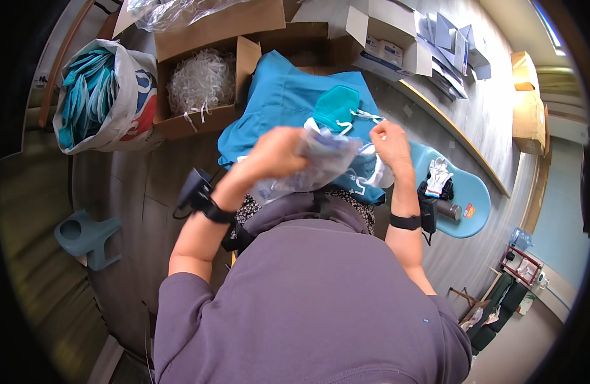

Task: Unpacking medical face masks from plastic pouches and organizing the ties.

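Through the head camera I find the teal mask (336, 105) lying on the blue cloth (275, 83), just beyond both hands, with its white straps (366, 116) trailing off to the right. I judge it very light, its folded body springy but easy to crease, so I would take hold along a firm edge and leave the middle of the panel unpressed. The straps look thin, soft and apt to tangle; a fingertip pinch near the end should serve, with only a gentle pull, since a hard tug could strain the place where they join. The clear plastic bag (330, 153), nearer the body than the mask, looks flimsy and slick, liable to slide or cling, and I would grip it by a gathered edge. My left hand (275, 153) is blurred, but its fingers are curled over the bag's near-left side, palm turned down; I cannot tell how each finger sits. My right hand (392, 146) has thumb and fingers drawn together at the strap end, seemingly pinching it, with the wrist raised over a white item (379, 174) that I cannot make out. Both elbows are bent, the left forearm slanting inward to the bag, the right one rising nearly straight from its black wristband (405, 222).
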Demonstrator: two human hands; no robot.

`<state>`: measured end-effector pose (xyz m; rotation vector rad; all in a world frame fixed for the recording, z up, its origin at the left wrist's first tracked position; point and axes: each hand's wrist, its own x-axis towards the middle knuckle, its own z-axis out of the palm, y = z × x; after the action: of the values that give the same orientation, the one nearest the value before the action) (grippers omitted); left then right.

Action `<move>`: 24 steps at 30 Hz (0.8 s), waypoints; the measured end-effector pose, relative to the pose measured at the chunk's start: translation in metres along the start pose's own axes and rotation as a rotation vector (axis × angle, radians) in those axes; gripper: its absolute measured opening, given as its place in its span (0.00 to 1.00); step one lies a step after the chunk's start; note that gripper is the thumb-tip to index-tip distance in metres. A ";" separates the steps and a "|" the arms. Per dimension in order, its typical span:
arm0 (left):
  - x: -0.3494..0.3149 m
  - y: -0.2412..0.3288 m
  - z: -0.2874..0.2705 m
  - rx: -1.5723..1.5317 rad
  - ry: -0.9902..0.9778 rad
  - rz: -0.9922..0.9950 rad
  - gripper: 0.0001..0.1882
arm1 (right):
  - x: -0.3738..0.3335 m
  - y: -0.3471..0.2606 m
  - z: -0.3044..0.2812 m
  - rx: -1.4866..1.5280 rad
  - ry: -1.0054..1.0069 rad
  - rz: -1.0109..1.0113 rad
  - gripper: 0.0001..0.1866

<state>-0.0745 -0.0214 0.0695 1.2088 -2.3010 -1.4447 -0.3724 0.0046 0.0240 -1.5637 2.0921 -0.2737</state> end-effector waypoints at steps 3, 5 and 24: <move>0.008 -0.040 -0.022 -0.770 -0.091 -0.187 0.21 | -0.008 0.007 -0.001 0.175 0.139 -0.090 0.09; 0.020 -0.065 -0.027 -0.960 -0.151 -0.303 0.23 | -0.015 0.001 0.002 0.227 0.143 -0.121 0.09; -0.031 -0.057 -0.020 -0.906 -0.372 -0.360 0.44 | -0.021 -0.068 0.027 0.328 -0.178 -0.432 0.29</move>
<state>-0.0123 -0.0246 0.0413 1.1168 -1.2479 -2.5922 -0.2974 0.0066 0.0374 -1.7442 1.4725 -0.5739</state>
